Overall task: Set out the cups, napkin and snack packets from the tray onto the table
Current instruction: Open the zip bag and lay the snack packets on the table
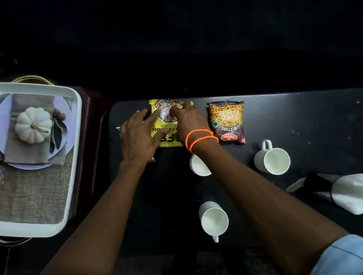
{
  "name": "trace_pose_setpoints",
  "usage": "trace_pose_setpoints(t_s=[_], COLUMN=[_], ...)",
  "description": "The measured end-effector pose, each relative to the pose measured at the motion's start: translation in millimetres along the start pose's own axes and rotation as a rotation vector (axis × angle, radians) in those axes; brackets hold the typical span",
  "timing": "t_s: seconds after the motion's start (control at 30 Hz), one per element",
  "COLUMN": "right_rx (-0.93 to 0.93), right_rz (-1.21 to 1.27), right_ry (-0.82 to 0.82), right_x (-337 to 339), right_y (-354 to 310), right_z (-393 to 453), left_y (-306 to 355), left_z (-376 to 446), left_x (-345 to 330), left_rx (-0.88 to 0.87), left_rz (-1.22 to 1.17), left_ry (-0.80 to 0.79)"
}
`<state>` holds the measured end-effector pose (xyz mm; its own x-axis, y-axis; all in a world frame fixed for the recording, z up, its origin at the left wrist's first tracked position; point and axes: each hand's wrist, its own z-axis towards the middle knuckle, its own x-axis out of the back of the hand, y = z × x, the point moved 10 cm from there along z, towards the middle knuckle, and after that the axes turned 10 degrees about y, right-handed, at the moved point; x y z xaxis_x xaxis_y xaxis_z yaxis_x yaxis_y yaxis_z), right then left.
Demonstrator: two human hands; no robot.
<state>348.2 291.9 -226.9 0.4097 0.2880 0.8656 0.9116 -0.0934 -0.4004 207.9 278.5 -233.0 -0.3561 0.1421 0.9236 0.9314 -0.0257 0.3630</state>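
Observation:
A yellow snack packet lies flat at the far edge of the black table. My left hand rests on its left side with thumb and forefinger on the wrapper. My right hand, with orange bands at the wrist, presses its right side. A green-edged packet peeks out from under my left hand, mostly hidden. A red and yellow mixture packet lies just to the right. Three white cups stand on the table: one partly under my right wrist, one to the right, one nearer me. A white napkin lies at the right.
The white tray sits on a dark wooden stand to the left of the table; its floor shows a printed picture of a pumpkin on a plate. A dark holder lies against the napkin. Beyond the table all is dark.

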Motion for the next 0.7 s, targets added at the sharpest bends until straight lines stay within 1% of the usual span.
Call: trace_pose_setpoints(t_s=[0.07,0.1,0.17,0.2,0.27,0.33,0.43,0.5,0.53,0.57,0.63,0.7], right_rx=[0.000,-0.002,-0.019,-0.036,-0.060,-0.070,-0.081,-0.093,-0.096,-0.105,-0.150,-0.216], right_rz=[0.009,0.019,0.083,0.143,0.270,0.341,0.399,0.451,0.483,0.530,0.671,0.858], right_ry=[-0.008,0.008,0.059,0.062,0.012,-0.083,-0.212,-0.219,-0.201,-0.177,-0.131,-0.129], right_x=[1.3,3.5,8.5,8.1,-0.4,-16.2,-39.6,-44.2,-41.9,-37.6,-24.6,-7.7], right_y=[-2.1,-4.8,-14.5,-21.6,-37.6,-51.0,-61.5,-63.9,-64.2,-62.7,-53.0,-36.1], right_z=[0.1,-0.8,-5.3,-8.7,-17.9,-27.1,-37.0,-39.8,-39.0,-37.6,-33.0,-29.8], left_y=[-7.1,-15.0,-39.9,-54.9,-78.8,-88.3,-87.3,-86.5,-85.4,-82.8,-70.1,-47.4], left_z=[-4.7,-9.7,-27.3,-38.5,-60.3,-74.0,-85.1,-88.4,-88.1,-86.2,-77.5,-66.2], left_x=[6.3,11.5,18.7,17.9,6.5,-5.1,-14.3,-12.1,-4.7,6.2,28.3,44.9], left_rx=[0.045,0.110,0.319,0.444,0.656,0.766,0.857,0.904,0.900,0.869,0.758,0.652], left_rz=[-0.020,-0.040,-0.089,-0.123,-0.259,-0.462,-0.811,-0.978,-0.990,-0.953,-0.850,-0.811], left_ry=[0.059,0.112,0.215,0.242,0.249,0.263,0.322,0.388,0.437,0.483,0.546,0.583])
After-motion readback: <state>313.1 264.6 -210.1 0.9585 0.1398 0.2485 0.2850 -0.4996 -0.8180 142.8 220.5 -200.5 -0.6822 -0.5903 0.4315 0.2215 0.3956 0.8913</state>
